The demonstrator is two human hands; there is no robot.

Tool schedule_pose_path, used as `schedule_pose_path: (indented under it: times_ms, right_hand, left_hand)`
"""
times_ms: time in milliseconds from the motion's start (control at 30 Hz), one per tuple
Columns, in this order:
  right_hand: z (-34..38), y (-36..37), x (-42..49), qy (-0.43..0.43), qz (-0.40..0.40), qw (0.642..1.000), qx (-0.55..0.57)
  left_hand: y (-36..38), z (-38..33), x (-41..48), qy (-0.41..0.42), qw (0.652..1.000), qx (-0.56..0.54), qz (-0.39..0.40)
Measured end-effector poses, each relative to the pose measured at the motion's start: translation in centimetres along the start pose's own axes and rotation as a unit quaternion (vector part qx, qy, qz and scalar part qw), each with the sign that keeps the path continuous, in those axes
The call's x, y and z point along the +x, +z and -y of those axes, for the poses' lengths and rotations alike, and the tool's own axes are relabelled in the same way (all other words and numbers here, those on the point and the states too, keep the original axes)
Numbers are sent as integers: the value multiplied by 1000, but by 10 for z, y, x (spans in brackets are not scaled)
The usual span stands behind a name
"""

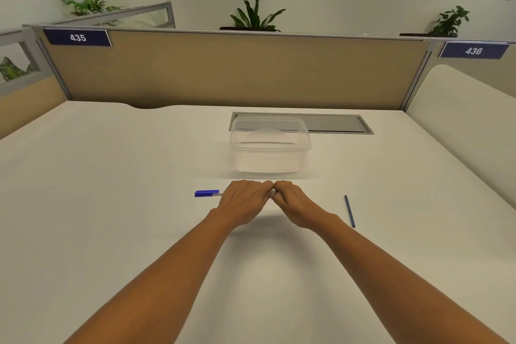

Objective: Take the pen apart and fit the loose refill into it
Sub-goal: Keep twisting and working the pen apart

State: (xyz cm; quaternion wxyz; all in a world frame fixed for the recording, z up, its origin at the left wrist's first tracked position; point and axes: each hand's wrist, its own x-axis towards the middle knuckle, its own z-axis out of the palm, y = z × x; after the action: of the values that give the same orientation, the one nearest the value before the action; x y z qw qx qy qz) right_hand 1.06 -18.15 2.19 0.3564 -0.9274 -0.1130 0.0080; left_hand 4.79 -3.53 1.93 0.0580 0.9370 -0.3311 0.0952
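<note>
My left hand (245,200) is curled over the pen (208,193), fingers wrapped round its barrel so that only the blue capped end sticks out to the left of my knuckles; my right hand (293,204) is curled over the other end, and the two hands meet knuckle to knuckle, with a sliver of pale barrel showing in the gap between them; the pen lies crosswise in front of me, low over the white table (111,204), though I cannot tell whether it touches the surface; how my right fingers sit on the tip end is hidden under the hand itself; there is a ring on one finger of that hand; the loose refill (349,211), a thin dark blue stick, lies flat on the table to the right of my right hand, apart from it, running roughly away from me with its far end leaning a little left; beyond my hands stands a clear plastic box (269,145) with its lid on, its far side overlapping a grey hatch (335,123) set into the table; behind that runs a tan partition (223,70) bearing a blue plate marked 435 (78,37), and another marked 436 (473,50) sits to the right; leafy plants (255,15) stand along the top.
</note>
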Motion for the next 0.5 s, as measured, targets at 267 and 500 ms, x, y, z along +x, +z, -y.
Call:
schedule_pose_path:
  times_ms: [267, 500]
  right_hand:
    - [-11, -5, 0, 105, -32, 969, 220]
    - [-12, -7, 1, 121, -47, 939, 318]
  left_hand:
    - [0, 5, -5, -13, 1000, 13, 22]
    - [4, 4, -3, 0, 1000, 6, 18]
